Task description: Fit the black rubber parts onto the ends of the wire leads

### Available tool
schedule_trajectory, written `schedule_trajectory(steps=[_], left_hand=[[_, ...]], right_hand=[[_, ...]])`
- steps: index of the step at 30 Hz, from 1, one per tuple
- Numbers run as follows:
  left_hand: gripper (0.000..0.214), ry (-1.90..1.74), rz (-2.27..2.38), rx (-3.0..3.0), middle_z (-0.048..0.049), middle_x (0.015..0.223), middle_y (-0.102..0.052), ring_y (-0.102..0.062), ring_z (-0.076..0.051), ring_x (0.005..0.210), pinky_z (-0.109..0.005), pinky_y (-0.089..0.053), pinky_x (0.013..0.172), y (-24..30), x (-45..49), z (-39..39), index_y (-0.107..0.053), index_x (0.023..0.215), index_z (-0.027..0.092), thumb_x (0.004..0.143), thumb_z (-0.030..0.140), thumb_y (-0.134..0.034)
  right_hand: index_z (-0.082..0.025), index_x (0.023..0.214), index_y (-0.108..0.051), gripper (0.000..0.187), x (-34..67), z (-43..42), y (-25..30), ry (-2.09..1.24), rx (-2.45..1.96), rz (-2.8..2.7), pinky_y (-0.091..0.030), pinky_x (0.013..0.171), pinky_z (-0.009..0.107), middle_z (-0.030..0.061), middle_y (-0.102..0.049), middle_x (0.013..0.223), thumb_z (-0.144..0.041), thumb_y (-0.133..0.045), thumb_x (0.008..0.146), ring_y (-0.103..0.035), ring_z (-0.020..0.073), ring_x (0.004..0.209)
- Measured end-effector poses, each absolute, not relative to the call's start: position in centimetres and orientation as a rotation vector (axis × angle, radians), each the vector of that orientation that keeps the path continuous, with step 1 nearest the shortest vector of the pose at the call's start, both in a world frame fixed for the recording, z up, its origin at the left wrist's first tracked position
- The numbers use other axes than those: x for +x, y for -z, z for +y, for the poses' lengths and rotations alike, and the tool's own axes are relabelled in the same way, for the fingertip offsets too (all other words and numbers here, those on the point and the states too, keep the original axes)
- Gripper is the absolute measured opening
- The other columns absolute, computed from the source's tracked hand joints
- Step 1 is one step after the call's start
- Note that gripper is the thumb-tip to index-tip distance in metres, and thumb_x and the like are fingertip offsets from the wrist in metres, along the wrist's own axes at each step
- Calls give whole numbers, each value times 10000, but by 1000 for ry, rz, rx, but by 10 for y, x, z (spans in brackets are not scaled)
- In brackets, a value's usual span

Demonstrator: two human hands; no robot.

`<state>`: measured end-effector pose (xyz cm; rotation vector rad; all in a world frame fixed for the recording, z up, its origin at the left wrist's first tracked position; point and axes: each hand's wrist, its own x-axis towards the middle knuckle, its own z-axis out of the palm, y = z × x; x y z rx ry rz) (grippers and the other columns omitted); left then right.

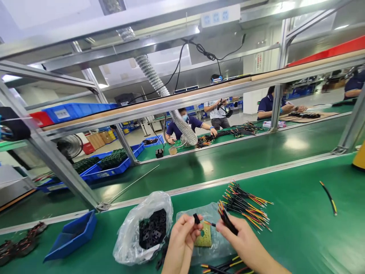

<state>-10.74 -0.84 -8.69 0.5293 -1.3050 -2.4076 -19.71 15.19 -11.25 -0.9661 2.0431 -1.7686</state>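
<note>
- Now, your left hand (181,238) sits low in the view at about 6 o'clock, thumb and forefinger pinched closed on a small black connector (196,218) held just above the fingertips.
- Your right hand (242,236) is at 3 o'clock from the left one, near it but not touching. Its fingers are closed around a bundle of wires (226,217), which fans up towards 11 o'clock out of the fist.
- One wire end from that hand points towards 9 o'clock, just short of the connector. Whether the two touch cannot be told.
- Under both hands lies a yellow-green pad (205,239) on a clear plastic sheet (211,211).
- At 1 o'clock from your right hand, a loose pile of wires (249,205) in black, red and yellow is spread on the green belt (291,236).
- At 9 o'clock from your left hand stands an open plastic bag (134,236) full of small black parts (152,228).
- Further out at 9 o'clock a blue bin (72,236) lies tilted on the belt.
- A single wire (329,198) lies well apart at 3 o'clock.
- More wires (225,265) lie at the bottom edge, between your wrists.
- Across the line at 12 o'clock, other people work at their own benches.
</note>
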Motion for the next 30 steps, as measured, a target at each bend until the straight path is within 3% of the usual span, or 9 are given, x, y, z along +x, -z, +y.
schedule_trajectory(steps=[2,5,10,14,18,22,24,27,30], left_hand=[[369,2477,-1200,547,-73,821,-756,-666,-129,658,-172,-485,540,93,-107,-3,-596,639,160,586,296,-935],[363,2484,-1191,516,-83,820,-765,-666,-126,627,-175,-487,520,100,-102,1,-605,636,163,578,284,-942],[314,2404,-1298,465,-73,814,-778,-685,-145,649,-181,-499,533,103,-100,5,-729,788,185,590,316,-935],[334,2109,-1554,464,-63,861,-792,-712,-189,761,-236,-558,688,105,-98,3,-803,880,229,596,359,-920],[260,1826,-1907,329,-103,919,-784,-696,-270,895,-326,-566,801,106,-93,3,-826,834,234,672,436,-851],[539,2026,-1771,290,-130,1092,-737,-671,-294,1005,-381,-549,895,109,-92,3,-759,1073,228,636,530,-849],[581,2212,-1612,322,-110,1017,-720,-688,-247,874,-331,-576,752,111,-92,1,-723,1100,216,658,581,-816],[398,2401,-1585,462,-27,630,-665,-608,-131,527,-211,-475,480,112,-91,-2,-742,844,166,684,519,-832],[314,2347,-1606,435,-26,634,-684,-622,-121,517,-220,-498,525,112,-92,-2,-762,737,150,619,403,-905]], right_hand=[[-187,658,-487,403,-193,154,113,1694,-1047,2113,-260,561,247,-50,-360,616,-479,-487,936,-343,125,606],[-189,637,-470,395,-187,153,115,1628,-1150,2190,-254,547,246,-57,-357,596,-424,-471,954,-342,113,574],[-194,675,-560,355,-186,155,122,1548,-1201,2404,-307,522,240,-34,-518,580,-364,-465,972,-456,121,532],[-200,796,-622,147,-185,160,124,1503,-1458,2547,-373,509,242,-1,-639,630,-199,-500,878,-562,143,515],[-203,888,-635,190,-182,161,117,1509,-1786,2525,-408,496,233,13,-665,634,-140,-458,859,-612,149,514],[-177,927,-655,222,-182,160,115,1561,-1929,2598,-384,476,245,19,-637,601,-159,-435,949,-581,144,487],[-153,954,-667,213,-182,160,117,1508,-2069,2667,-348,460,266,21,-630,588,-169,-456,972,-558,149,474],[-123,988,-675,183,-182,161,120,1392,-2275,2735,-325,455,286,23,-635,581,-174,-499,976,-551,153,468],[-118,978,-676,183,-181,161,124,1361,-2280,2729,-328,460,290,29,-632,582,-177,-502,974,-553,160,479]])
